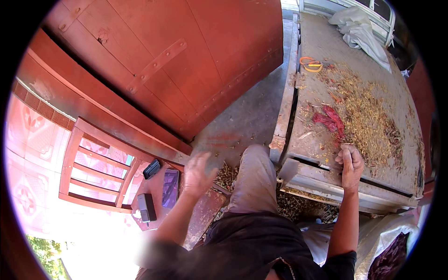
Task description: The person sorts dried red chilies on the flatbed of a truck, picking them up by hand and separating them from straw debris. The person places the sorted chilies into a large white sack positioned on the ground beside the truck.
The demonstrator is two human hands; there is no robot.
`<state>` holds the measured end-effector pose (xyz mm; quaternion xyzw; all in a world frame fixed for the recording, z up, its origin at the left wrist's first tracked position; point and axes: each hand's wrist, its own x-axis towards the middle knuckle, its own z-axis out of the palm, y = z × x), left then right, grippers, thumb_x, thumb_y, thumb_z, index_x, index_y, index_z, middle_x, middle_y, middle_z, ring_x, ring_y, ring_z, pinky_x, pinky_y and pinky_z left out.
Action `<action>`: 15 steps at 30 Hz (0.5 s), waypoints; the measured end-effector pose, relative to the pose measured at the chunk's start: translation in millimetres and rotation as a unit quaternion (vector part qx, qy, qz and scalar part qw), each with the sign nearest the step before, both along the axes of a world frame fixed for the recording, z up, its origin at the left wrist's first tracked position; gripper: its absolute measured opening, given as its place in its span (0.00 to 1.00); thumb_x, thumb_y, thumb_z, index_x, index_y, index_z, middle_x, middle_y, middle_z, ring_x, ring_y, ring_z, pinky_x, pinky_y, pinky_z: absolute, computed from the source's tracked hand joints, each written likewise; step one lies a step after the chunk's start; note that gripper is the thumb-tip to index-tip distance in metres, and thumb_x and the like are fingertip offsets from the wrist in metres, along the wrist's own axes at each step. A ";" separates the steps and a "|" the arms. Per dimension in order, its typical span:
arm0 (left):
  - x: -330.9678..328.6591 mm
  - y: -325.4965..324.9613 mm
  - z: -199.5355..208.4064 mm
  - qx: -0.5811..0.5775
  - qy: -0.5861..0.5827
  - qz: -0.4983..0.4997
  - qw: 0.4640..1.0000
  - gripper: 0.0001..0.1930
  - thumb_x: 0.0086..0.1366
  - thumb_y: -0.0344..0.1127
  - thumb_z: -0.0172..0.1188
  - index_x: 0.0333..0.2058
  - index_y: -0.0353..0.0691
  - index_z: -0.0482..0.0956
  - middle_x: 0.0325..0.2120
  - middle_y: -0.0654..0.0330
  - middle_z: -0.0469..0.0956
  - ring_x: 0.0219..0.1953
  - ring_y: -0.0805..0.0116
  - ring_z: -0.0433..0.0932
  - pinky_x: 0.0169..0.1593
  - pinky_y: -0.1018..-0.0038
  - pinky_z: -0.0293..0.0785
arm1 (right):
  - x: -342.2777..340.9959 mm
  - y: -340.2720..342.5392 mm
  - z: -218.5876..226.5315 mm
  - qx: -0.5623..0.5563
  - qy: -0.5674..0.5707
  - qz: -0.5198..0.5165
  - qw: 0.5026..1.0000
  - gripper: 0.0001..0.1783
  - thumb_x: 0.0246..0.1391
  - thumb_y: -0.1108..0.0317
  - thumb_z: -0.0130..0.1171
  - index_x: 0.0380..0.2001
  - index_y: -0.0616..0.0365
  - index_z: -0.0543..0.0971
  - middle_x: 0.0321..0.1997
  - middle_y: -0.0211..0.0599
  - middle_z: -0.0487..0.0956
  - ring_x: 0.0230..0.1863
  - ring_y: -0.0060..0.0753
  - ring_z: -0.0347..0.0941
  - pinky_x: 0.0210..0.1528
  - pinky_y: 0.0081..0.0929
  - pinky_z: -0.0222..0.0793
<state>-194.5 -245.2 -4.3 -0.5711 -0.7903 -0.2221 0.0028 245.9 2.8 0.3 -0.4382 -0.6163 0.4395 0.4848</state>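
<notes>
My right hand [351,164] is over the near edge of a dusty flat metal bed [313,39], its fingers curled and pressed together. Whatever they might hold is too small to make out. Just beyond that hand lies a crumpled deep-red bundle [331,122], perhaps cloth or dried pods; its kind is unclear. Yellowish dry bits [368,116], like seeds and stems, spread over the bed to its right. Farther off, scissors with orange handles [311,64] rest near the bed's left edge. Held out to the left, my left hand [198,175] has its fingers stretched, slightly blurred, with nothing visible in it.
A wooden chair [95,170] stands at left, with a phone [171,188], a black case [151,169] and a dark box [146,207] on its seat. Behind it is a large red wooden door [163,60]. White sacks [361,30] lie at the bed's far end; dry stalks [305,205] litter the ground below.
</notes>
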 end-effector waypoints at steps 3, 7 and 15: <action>43.4 38.7 -5.2 0.035 -0.057 -0.096 0.993 0.28 0.58 0.38 0.69 0.56 0.38 0.75 0.55 0.46 0.76 0.58 0.44 0.73 0.62 0.53 0.68 | -1.5 0.4 1.1 0.003 -0.003 -0.002 1.000 0.12 0.69 0.65 0.55 0.45 0.62 0.81 0.32 0.28 0.79 0.31 0.18 0.75 0.35 0.19 0.70; 81.3 63.6 -5.2 0.091 -0.066 -0.173 0.979 0.26 0.59 0.36 0.67 0.55 0.38 0.75 0.54 0.47 0.77 0.57 0.46 0.74 0.61 0.53 0.69 | -2.4 0.4 1.9 0.011 -0.013 -0.003 1.000 0.12 0.69 0.65 0.55 0.45 0.62 0.81 0.32 0.29 0.79 0.31 0.18 0.74 0.34 0.19 0.70; 110.9 104.3 29.4 0.204 -0.107 -0.245 0.942 0.23 0.57 0.31 0.68 0.53 0.38 0.77 0.46 0.50 0.80 0.48 0.48 0.79 0.53 0.58 0.75 | -1.9 1.6 -0.2 0.002 -0.016 -0.010 1.000 0.11 0.69 0.66 0.55 0.44 0.62 0.82 0.32 0.28 0.78 0.31 0.17 0.74 0.33 0.18 0.69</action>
